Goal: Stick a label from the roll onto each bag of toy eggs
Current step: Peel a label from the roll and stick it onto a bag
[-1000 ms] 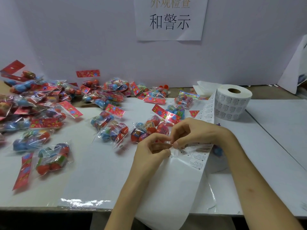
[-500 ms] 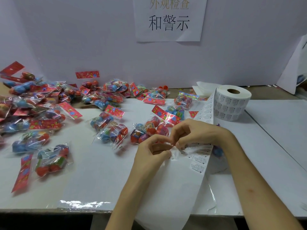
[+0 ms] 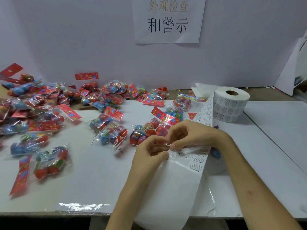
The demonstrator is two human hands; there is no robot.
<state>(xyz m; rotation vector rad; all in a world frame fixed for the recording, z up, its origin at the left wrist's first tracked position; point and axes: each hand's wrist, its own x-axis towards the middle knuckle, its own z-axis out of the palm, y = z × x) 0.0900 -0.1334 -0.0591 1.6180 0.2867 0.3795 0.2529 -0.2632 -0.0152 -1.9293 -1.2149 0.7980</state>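
The white table [image 3: 93, 180] fills the lower half of the frame and meets a pale wall [image 3: 83, 39] behind. A printed paper sign [image 3: 167, 20] hangs on the wall at upper centre. The roll [image 3: 230, 103] stands on end at centre right, near the wall. A strip of labels [image 3: 197, 161] runs from the roll down to the hands, and its bare backing hangs over the front edge at lower centre. The left hand [image 3: 149, 151] and right hand [image 3: 187, 135] meet at centre frame, fingers curled, both pinching the strip at its edge. The bags of toy eggs [image 3: 41, 110] lie scattered across the left half, with one bag [image 3: 146, 131] just beyond the hands.
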